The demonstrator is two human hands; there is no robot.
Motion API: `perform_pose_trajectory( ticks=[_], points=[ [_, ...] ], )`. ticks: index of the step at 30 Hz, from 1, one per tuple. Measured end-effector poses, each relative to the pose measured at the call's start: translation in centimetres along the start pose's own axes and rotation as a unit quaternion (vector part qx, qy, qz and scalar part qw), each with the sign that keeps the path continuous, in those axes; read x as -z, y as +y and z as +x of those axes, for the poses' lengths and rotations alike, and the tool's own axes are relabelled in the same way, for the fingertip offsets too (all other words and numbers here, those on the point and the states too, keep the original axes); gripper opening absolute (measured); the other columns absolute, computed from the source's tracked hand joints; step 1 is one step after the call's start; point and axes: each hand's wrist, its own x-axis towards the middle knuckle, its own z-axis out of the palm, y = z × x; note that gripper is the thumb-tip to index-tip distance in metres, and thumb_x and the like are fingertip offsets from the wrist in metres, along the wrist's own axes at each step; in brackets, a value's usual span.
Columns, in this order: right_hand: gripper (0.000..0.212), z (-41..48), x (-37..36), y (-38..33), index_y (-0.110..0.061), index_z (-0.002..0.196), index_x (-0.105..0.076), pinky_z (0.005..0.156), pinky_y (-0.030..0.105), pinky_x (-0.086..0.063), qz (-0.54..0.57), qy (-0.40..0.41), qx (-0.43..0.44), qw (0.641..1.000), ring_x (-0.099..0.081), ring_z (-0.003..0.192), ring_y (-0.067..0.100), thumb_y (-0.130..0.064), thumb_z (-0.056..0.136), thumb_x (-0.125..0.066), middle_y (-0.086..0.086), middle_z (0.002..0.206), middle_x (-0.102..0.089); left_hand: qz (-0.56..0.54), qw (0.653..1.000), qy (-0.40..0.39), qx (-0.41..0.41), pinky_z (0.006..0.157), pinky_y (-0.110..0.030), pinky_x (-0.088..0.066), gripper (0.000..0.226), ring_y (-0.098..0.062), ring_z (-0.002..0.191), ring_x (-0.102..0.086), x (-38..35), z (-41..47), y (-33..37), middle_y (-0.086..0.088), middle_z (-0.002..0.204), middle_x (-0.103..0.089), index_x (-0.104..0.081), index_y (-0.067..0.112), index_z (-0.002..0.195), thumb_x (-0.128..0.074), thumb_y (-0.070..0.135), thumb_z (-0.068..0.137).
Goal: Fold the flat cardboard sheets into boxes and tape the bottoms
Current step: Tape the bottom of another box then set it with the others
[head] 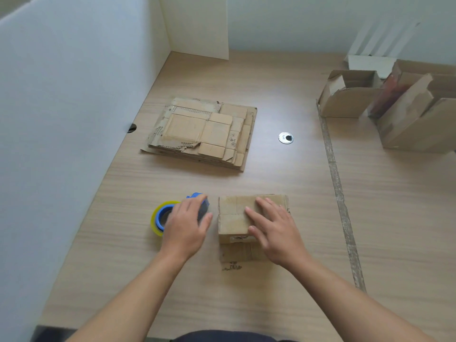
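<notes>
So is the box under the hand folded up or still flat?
Folded up. The box shows a side wall below its closed top flaps, which the right hand presses flat. Whether it is taped, cannot tell.

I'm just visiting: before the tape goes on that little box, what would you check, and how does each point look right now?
1. Small brown cardboard box flaps closed: ok, they lie flat.
2. Right hand holding them down: ok, straight fingers press on top.
3. Left hand gripping the blue tape dispenser with its yellowish roll: cannot tell, it covers the dispenser.
4. Loose tape end ready: cannot tell, hidden under the hand.
5. Stack of flat cardboard sheets out of the way: ok, it lies farther back on the wooden table.
</notes>
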Motion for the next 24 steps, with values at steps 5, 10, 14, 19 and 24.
perform_pose_trajectory(
  ticks=[5, 10, 14, 19, 24],
  points=[
    [0.046, 0.1, 0.0, -0.6, -0.052, 0.131, -0.055, 0.114, 0.049, -0.027, -0.045, 0.010, 0.016, 0.999, -0.033, 0.142, 0.030, -0.053, 0.092, -0.031, 0.005, 0.153, -0.042, 0.256, 0.951, -0.155, 0.078, 0.092, -0.038, -0.042, 0.072, -0.027, 0.112, -0.050, 1.5, 0.3, -3.5, -0.003, 0.124, -0.050, -0.006, 0.042, 0.156, -0.046, 0.052, 0.096],
    [0.039, 0.6, 0.2, -0.6, -0.052, 0.122, -0.060, 0.102, 0.050, -0.040, -0.090, 0.030, 0.033, 0.995, -0.042, 0.132, 0.030, -0.053, 0.092, -0.037, 0.003, 0.142, -0.051, 0.272, 0.944, -0.171, 0.080, 0.085, -0.032, -0.038, 0.073, -0.020, 0.084, -0.052, 0.6, 0.0, -4.2, 0.001, 0.095, -0.051, 0.009, 0.043, 0.155, -0.040, 0.047, 0.101],
    [0.051, 0.9, 0.7, -0.3, -0.059, 0.126, -0.055, 0.107, 0.046, -0.025, -0.041, -0.015, 0.008, 0.999, -0.020, 0.138, 0.016, -0.064, 0.086, -0.024, -0.007, 0.151, -0.038, 0.263, 0.946, -0.170, 0.088, 0.085, -0.033, -0.042, 0.073, -0.022, 0.084, -0.051, 0.3, 0.7, -3.7, -0.001, 0.098, -0.055, 0.002, 0.036, 0.157, -0.044, 0.036, 0.100],
    [0.057, 1.0, 0.9, -0.2, -0.063, 0.127, -0.052, 0.109, 0.038, -0.015, -0.008, -0.029, -0.011, 0.999, -0.012, 0.138, 0.009, -0.070, 0.081, -0.018, -0.015, 0.154, -0.030, 0.175, 0.961, -0.168, 0.130, 0.086, -0.039, -0.046, 0.073, -0.027, 0.108, -0.056, 0.9, 1.7, -3.6, -0.006, 0.121, -0.057, -0.003, 0.032, 0.157, -0.046, 0.037, 0.098],
    [0.061, 0.9, 1.0, -0.2, -0.064, 0.129, -0.049, 0.112, 0.040, -0.013, -0.005, -0.043, -0.018, 0.999, -0.009, 0.141, 0.009, -0.072, 0.079, -0.015, -0.016, 0.157, -0.026, 0.155, 0.967, -0.170, 0.110, 0.084, -0.037, -0.046, 0.070, -0.025, 0.115, -0.055, 2.5, 1.1, -4.2, 0.001, 0.133, -0.055, -0.004, 0.038, 0.156, -0.045, 0.046, 0.100]
  ],
)
